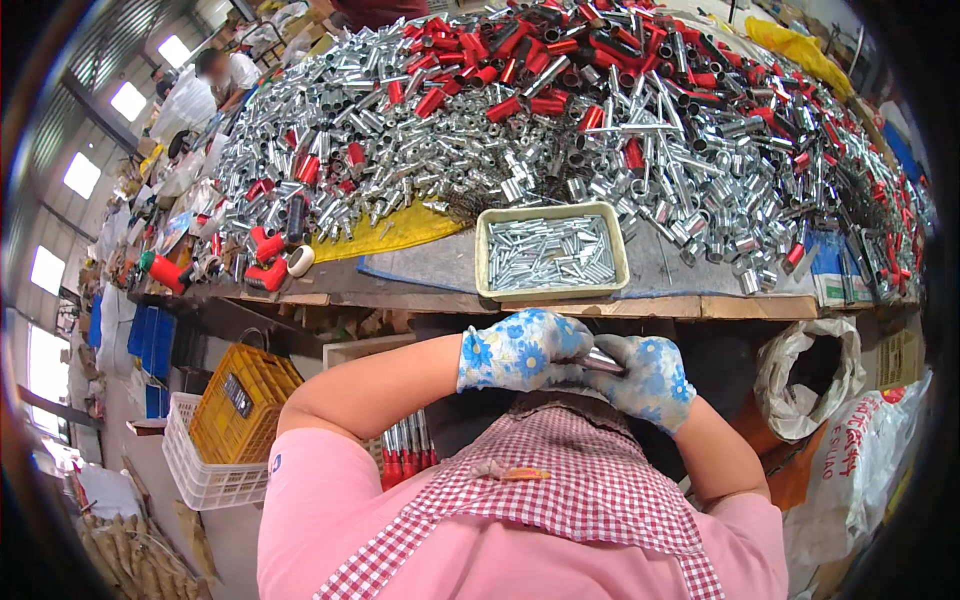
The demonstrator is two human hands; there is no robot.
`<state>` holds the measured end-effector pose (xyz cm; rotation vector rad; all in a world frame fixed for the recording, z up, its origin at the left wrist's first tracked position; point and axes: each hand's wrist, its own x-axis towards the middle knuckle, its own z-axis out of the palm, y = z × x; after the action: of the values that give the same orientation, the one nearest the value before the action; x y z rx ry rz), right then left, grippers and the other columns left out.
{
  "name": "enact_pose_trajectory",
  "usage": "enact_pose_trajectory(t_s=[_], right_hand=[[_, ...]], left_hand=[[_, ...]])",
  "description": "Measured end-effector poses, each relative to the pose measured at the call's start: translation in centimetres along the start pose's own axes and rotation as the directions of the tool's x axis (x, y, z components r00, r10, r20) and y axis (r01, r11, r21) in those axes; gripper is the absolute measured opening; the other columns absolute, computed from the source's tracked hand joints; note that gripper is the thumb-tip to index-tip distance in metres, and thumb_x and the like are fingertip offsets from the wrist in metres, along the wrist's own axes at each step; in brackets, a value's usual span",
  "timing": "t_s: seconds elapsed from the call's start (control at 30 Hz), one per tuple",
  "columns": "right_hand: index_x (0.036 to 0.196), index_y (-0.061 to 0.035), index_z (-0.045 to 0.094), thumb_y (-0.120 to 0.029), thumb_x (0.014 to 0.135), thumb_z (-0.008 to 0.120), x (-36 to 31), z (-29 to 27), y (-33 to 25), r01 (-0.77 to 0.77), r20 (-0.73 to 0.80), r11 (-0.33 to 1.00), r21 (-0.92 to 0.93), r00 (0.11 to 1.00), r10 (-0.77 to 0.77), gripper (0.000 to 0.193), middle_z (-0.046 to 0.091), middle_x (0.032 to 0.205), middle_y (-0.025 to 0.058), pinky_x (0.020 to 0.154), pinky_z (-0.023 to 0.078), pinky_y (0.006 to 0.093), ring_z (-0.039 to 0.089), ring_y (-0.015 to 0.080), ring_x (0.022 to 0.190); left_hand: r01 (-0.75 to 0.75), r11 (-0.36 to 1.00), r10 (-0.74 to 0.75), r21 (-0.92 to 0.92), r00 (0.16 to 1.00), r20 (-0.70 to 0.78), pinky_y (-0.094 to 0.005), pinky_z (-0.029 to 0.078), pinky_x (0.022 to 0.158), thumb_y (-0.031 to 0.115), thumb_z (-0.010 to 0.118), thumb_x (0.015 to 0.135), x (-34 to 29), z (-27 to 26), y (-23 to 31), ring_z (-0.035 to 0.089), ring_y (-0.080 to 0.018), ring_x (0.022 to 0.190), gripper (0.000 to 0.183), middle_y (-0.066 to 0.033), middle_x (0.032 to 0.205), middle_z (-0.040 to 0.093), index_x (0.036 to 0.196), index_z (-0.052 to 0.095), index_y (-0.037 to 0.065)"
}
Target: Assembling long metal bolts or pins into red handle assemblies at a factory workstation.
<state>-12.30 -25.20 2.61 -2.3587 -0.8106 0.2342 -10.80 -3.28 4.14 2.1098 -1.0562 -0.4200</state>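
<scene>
My left hand (526,350) and my right hand (645,382), both in white gloves with blue flowers, meet in front of my chest, just below the table's front edge. Between them is a shiny metal cylinder (604,361), and the fingers of both hands are closed round it. Its far end is hidden by the gloves. Straight ahead on the table edge sits a cream tray (552,293) full of slim silver metal pins (550,252).
A large heap of silver sockets and metal parts (430,150), mixed with red handles (510,45), covers the table. Red power tools (268,272) lie at the left edge. Crates (240,400) stand lower left; an open white sack (800,405) is at right. Another person (225,80) sits far left.
</scene>
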Motion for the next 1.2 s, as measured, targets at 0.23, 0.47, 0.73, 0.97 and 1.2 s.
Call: enact_pose_trajectory(t_s=[0.23,0.47,0.73,0.97,1.2], right_hand=[[0.1,-0.0091,0.068,-0.034,0.072,0.074,-0.2,-0.1,-0.5,0.145,-0.114,0.982,-0.121,0.981,-0.159,0.038,0.067,0.073,0.0129,0.06,0.053,0.0406,0.066,0.0321,0.066],[0.128,-0.0026,0.05,-0.029,0.079,0.069,-0.1,-3.5,1.1,0.116,0.099,0.992,-0.047,0.989,-0.111,0.059,0.066,0.096,0.0213,0.073,0.051,0.0441,0.065,0.0376,0.085],[0.133,-0.0032,0.043,-0.018,0.084,0.062,-1.9,-3.8,3.9,-0.206,0.151,0.93,0.305,0.974,0.166,0.054,0.063,0.106,0.026,0.084,0.049,0.0444,0.06,0.0418,0.102],[0.131,-0.0026,0.046,-0.013,0.084,0.062,-2.9,-3.0,6.1,-0.188,-0.071,0.854,0.485,0.965,0.253,0.051,0.063,0.108,0.0242,0.086,0.049,0.0396,0.062,0.0378,0.103],[0.133,-0.0019,0.046,-0.011,0.084,0.062,-4.2,-3.3,7.2,-0.263,-0.019,0.681,0.684,0.926,0.377,0.053,0.063,0.101,0.0154,0.076,0.049,0.0323,0.061,0.0206,0.085]], left_hand=[[0.257,0.965,-0.257,-0.054,0.966,0.002,-0.0375,0.049,0.067,0.019,0.074,0.078,-0.7,-0.5,1.1,0.063,-0.0305,0.076,0.031,-0.0155,0.081,0.063,0.097,0.056,0.003],[0.266,0.96,-0.271,-0.086,0.961,-0.054,-0.036,0.051,0.071,0.016,0.075,0.074,-0.1,-1.4,0.9,0.066,-0.0244,0.082,0.039,-0.0143,0.084,0.064,0.104,0.056,0.0],[0.137,0.978,-0.135,-0.155,0.991,0.025,-0.04,0.042,0.098,0.028,0.066,0.084,8.0,-6.1,-1.2,0.055,-0.0302,0.113,0.048,-0.019,0.118,0.059,0.125,0.056,0.005],[0.37,0.6,-0.221,0.71,0.929,-0.298,-0.0513,0.029,0.107,0.062,0.049,0.087,19.6,-7.6,-8.2,0.037,-0.0402,0.129,0.066,-0.0221,0.138,0.044,0.13,0.057,0.012],[0.303,0.735,-0.187,0.607,0.95,-0.249,-0.0518,0.035,0.102,0.061,0.051,0.087,20.6,-7.8,-9.1,0.043,-0.043,0.12,0.061,-0.0269,0.127,0.048,0.118,0.065,0.01]])
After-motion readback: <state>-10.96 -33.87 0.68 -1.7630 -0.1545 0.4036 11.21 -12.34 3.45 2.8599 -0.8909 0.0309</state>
